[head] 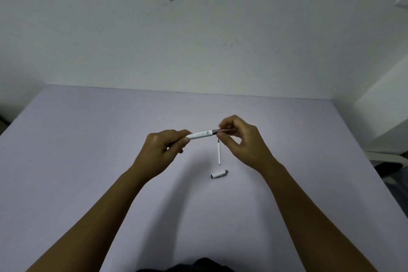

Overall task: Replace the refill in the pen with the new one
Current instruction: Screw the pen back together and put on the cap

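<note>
Your desk (88, 161), covered in pale lilac, fills the lower half of the view and runs back to a plain white wall (198, 28). Both your forearms reach in from the near edge and meet above the middle of the desk.

Your left hand (163, 148) has its grip clamped around the rear end of the white pen barrel (201, 134), holding it nearly level, its open end pointing right. Your right hand (240, 139) pinches the grey and copper-coloured front section (220, 131) that sits at the barrel's mouth; whether that section is screwed in or only touching, you cannot tell, and what the barrel holds inside is hidden.

A thin white refill (219, 152) lies on the desk just below your right fingertips, its dark tip toward the hands. Nearer to you, apart from it, the short white cap (219, 174) lies on its side.
</note>
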### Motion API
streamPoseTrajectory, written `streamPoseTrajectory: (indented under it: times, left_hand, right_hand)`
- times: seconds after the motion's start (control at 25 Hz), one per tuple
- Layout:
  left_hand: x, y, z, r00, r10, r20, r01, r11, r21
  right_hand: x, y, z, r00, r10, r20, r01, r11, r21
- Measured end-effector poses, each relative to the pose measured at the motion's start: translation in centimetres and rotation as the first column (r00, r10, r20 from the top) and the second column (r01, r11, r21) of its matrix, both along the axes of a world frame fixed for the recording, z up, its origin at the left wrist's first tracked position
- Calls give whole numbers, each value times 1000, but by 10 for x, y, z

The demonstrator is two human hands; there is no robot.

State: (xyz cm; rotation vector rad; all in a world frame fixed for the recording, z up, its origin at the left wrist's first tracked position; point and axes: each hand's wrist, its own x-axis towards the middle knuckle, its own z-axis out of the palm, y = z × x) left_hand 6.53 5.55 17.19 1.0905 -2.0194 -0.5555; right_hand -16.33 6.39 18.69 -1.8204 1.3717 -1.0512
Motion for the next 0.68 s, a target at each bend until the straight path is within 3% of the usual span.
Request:
streamPoseTrajectory:
  times: [0.12, 0.24, 0.36, 0.48, 0.68]
  left_hand:
    - [1, 0, 2, 1000, -9, 19, 10, 1000, -8]
    - [3, 1, 1, 1000, -4, 11, 4, 1000, 2]
    - [5, 2, -1, 1000, 3, -3, -3, 1000, 18]
    - [6, 2, -1, 1000, 1, 0, -1, 1000, 23]
    - [5, 0, 0, 1000, 7, -3, -7, 1000, 20]
  right_hand:
    - [0, -2, 1, 996, -9, -87, 8, 1000, -13]
    - [1, -3, 0, 999, 14, -42, -14, 1000, 6]
    - [3, -3, -5, 991, 18, -135, -25, 998, -51]
    - [4, -3, -4, 994, 22, -103, -22, 1000, 1]
    - [5, -5, 0, 989, 12, -148, -18, 999, -43]
